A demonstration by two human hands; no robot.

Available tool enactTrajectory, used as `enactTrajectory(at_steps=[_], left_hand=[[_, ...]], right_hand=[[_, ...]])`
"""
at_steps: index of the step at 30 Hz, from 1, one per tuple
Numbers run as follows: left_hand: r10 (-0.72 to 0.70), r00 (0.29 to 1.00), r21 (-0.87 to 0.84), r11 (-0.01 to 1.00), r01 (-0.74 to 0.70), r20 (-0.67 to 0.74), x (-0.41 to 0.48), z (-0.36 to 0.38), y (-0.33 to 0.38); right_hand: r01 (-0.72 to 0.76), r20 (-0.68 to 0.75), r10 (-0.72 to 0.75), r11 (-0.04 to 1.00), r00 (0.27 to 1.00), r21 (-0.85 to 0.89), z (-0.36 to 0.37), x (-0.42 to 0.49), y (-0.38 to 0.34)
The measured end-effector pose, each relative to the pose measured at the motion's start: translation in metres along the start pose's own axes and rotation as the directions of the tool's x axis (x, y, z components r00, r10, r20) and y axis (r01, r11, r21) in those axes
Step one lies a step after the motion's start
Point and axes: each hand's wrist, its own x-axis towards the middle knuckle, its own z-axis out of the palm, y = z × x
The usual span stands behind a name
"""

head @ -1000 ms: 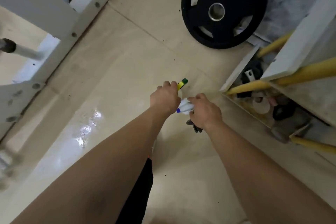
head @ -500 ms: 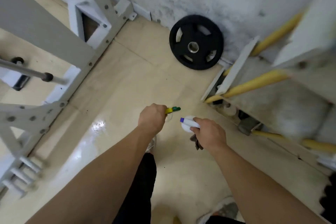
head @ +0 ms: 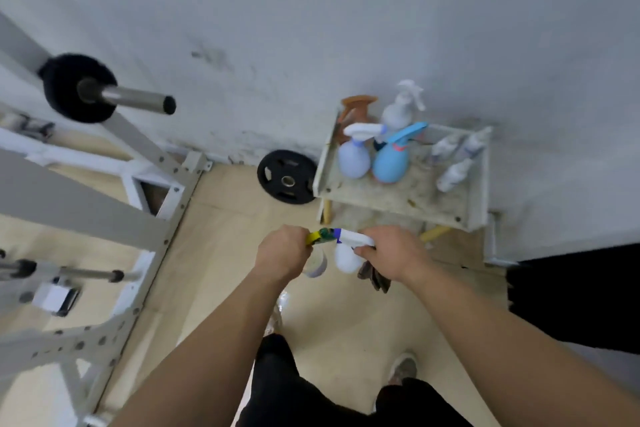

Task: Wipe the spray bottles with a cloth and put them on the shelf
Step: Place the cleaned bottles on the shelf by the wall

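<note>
Yellow-green-nozzled bottle (head: 316, 255) clamped in left hand (head: 284, 253), white bottle (head: 346, 253) plus dark cloth (head: 375, 279) clamped in right hand (head: 389, 251), both just short of the shelf (head: 398, 199) where several bottles (head: 372, 156) already stand; placing these two remains, wiping unclear.

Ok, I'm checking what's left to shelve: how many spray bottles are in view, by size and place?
Lavender bottle, blue bottle, white bottle on the shelf: 3
Small white bottles on the shelf: 3
Yellow-nozzled bottle in left hand, purple-nozzled bottle in right hand: 2
Total: 8
</note>
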Motion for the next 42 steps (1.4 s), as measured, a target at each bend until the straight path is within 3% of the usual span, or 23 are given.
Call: enactTrajectory(at_steps=[5,9,17,24,32,42], left_hand=[[0.165,0.984,0.067,0.985,-0.161,-0.071,-0.008,-0.052,0.068],[0.251,0.96,0.111,0.965,-0.238,-0.121,0.004,-0.081,0.111],[0.392,0.915,0.176,0.912,-0.372,-0.095,0.058,-0.1,0.161],[0.417,0.907,0.174,0.9,-0.401,-0.064,0.102,-0.09,0.174],[0.416,0.906,0.045,0.909,-0.414,-0.077,0.115,-0.074,0.188],[0.345,0.932,-0.075,0.933,-0.353,-0.109,0.109,-0.064,0.189]], right_hand=[[-0.032,-0.141,0.034,0.999,0.989,0.012,-0.067,-0.039,0.028],[-0.137,-0.23,0.149,0.988,0.962,0.066,-0.106,-0.04,0.054],[-0.263,-0.274,0.298,0.952,0.914,0.159,-0.131,0.007,0.092],[-0.285,-0.258,0.328,0.939,0.909,0.191,-0.131,0.053,0.109],[-0.307,-0.292,0.384,0.911,0.876,0.275,-0.116,0.079,0.114],[-0.264,-0.273,0.415,0.851,0.868,0.453,-0.101,0.062,0.123]])
